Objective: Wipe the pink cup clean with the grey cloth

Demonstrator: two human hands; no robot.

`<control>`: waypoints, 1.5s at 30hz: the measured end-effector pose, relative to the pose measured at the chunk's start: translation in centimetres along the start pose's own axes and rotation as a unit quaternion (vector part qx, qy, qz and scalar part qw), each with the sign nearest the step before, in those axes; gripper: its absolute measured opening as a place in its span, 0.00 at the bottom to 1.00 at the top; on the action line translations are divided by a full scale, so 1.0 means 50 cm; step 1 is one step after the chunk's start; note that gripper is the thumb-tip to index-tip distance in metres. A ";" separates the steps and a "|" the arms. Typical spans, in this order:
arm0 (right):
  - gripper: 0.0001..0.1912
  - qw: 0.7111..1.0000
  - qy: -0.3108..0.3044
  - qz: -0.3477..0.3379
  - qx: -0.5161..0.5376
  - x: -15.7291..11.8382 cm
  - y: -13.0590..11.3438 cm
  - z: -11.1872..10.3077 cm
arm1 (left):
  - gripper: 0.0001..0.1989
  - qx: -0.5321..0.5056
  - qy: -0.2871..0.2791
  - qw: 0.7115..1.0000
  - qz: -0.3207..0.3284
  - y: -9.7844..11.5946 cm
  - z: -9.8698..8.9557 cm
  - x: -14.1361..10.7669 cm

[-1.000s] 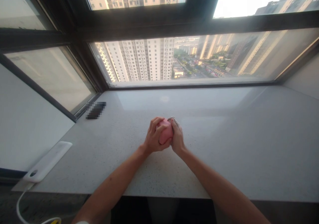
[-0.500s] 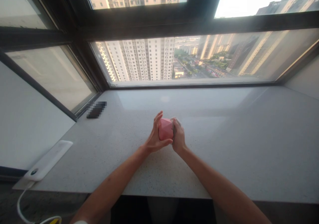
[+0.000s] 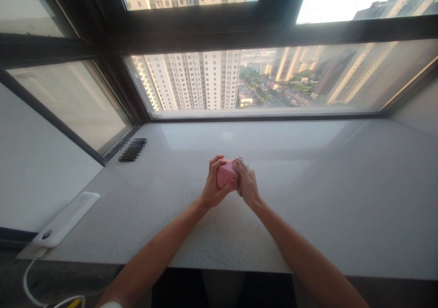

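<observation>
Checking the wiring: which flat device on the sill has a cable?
The white flat device at front left; the dark flat device by the window shows no cable.

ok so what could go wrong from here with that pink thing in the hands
The pink object is held between the left hand and right hand over the speckled stone counter, so a slip could knock it against hard stone. The crumpled grey cloth pressed on it by the right hand might also slide off.
</observation>
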State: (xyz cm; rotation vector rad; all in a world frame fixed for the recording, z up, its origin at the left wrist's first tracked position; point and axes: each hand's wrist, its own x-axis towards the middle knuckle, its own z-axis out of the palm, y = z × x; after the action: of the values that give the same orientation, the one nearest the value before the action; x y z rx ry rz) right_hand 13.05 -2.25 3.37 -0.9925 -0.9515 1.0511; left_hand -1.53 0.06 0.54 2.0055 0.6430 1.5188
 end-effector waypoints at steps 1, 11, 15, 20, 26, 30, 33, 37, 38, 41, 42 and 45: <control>0.25 0.999 -0.003 0.026 0.017 0.008 0.001 -0.001 | 0.31 0.040 -0.016 0.999 0.033 -0.004 -0.007 0.002; 0.37 0.992 -0.029 -0.070 -0.098 -0.023 0.005 -0.013 | 0.28 -0.250 -0.001 0.929 -0.273 0.006 0.030 -0.011; 0.33 0.997 -0.021 -0.031 -0.062 -0.018 0.000 0.001 | 0.28 -0.133 0.042 0.979 -0.148 -0.005 0.023 -0.018; 0.24 0.996 0.071 0.009 0.056 -0.018 -0.003 0.024 | 0.32 0.034 -0.007 0.997 0.070 -0.004 0.009 -0.013; 0.27 0.999 0.024 0.006 0.025 -0.031 -0.002 0.014 | 0.27 -0.085 0.025 0.992 -0.088 0.009 0.018 -0.015; 0.22 0.993 0.034 0.038 0.111 -0.015 -0.013 0.022 | 0.31 0.075 -0.028 0.992 0.101 -0.007 -0.002 -0.006; 0.22 0.993 0.037 0.013 0.114 -0.015 -0.008 0.021 | 0.31 0.017 -0.024 0.998 0.059 -0.005 -0.002 -0.002; 0.28 0.999 0.003 -0.034 0.001 -0.027 0.013 -0.004 | 0.28 -0.156 0.011 0.977 -0.141 0.017 0.019 -0.010; 0.30 0.999 -0.011 -0.041 -0.028 -0.027 0.016 -0.009 | 0.27 -0.176 0.014 0.969 -0.171 0.020 0.022 -0.012; 0.30 0.999 -0.003 -0.029 -0.037 -0.020 0.012 -0.009 | 0.27 -0.112 0.027 0.988 -0.106 0.012 0.018 -0.015; 0.28 1.000 0.014 -0.013 -0.009 -0.015 0.008 -0.004 | 0.29 -0.059 0.022 0.997 -0.039 0.006 0.013 -0.013; 0.24 0.995 0.035 0.032 0.087 -0.007 -0.005 0.015 | 0.31 0.049 -0.025 0.993 0.107 -0.009 0.000 -0.006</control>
State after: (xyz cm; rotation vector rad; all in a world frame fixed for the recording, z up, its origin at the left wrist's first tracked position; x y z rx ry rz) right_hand 12.33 -2.50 3.74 -0.9133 -0.7607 1.1255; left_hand -1.61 0.21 0.04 2.2404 0.5029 1.5793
